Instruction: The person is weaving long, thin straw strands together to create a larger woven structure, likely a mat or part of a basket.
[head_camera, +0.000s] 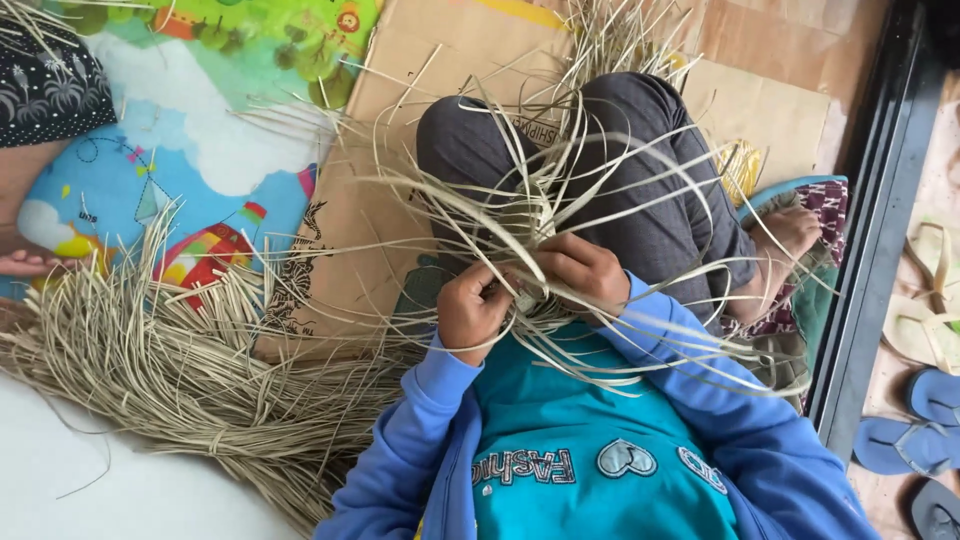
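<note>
I sit cross-legged in grey trousers and a blue jacket. A woven piece of pale straw strips (530, 215) rests on my lap, its loose ends fanning out in all directions. My left hand (472, 308) pinches strips at the near edge of the weave. My right hand (583, 268) grips the strips just beside it, fingers curled over them. The two hands almost touch. The centre of the weave is partly hidden behind my fingers.
A large bundle of loose straw (170, 380) lies on the floor to my left. Under me are flat cardboard sheets (420, 60) and a colourful play mat (180, 150). Another person's patterned clothing (45, 85) shows top left. Sandals (925, 420) lie beyond the door track (870, 260) at right.
</note>
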